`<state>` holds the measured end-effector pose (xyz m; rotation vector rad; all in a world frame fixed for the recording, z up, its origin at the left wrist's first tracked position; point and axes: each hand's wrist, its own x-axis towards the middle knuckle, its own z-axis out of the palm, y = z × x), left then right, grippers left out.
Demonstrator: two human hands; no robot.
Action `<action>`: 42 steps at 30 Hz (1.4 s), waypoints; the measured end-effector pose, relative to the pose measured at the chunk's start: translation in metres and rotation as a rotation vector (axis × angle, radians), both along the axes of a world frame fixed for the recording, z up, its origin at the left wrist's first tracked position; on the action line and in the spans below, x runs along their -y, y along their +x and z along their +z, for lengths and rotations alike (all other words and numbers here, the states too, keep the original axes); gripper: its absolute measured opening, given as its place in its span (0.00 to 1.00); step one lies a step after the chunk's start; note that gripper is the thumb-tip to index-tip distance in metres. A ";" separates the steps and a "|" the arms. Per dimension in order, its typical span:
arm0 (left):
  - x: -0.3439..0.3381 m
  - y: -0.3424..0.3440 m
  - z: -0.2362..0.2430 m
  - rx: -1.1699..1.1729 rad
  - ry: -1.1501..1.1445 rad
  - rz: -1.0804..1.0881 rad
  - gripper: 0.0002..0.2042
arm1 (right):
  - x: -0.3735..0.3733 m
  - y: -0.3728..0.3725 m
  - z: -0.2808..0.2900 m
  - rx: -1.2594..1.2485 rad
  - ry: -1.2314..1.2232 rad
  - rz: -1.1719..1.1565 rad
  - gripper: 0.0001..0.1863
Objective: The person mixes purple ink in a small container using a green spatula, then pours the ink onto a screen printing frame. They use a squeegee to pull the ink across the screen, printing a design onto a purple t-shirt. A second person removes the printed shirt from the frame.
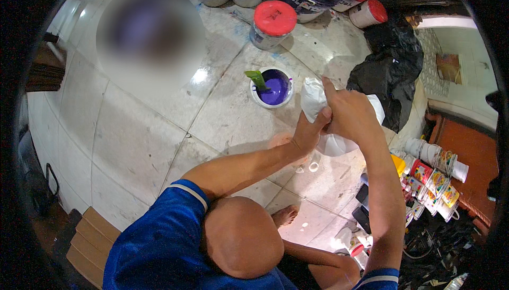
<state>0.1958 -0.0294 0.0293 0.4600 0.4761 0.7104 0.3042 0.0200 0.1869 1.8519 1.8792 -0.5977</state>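
Observation:
Both hands are closed on a crumpled white bag, perhaps plastic (pixel 313 100), above the tiled floor. My left hand (pixel 312 132) grips it from the near left side, thumb on top. My right hand (pixel 351 111) wraps over its right part, the index finger stretched along it. White material also shows below and to the right of the hands; its contents are hidden. Just left of the bag stands a white tub of purple paint (pixel 256 99). A green-handled tool (pixel 255 79) leans in it, its lower end at the paint.
Behind the tub stands a red-lidded bucket (pixel 274 20), with more buckets along the back. A black plastic sheet (pixel 387 72) lies to the right. Several small stacked pails (pixel 432 178) stand at the lower right. Folded cardboard (pixel 93 245) lies lower left. A blurred patch covers the upper left.

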 end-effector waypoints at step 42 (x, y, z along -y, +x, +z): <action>0.013 0.014 0.010 0.051 -0.266 0.119 0.38 | -0.049 -0.034 0.011 0.190 -0.290 0.194 0.30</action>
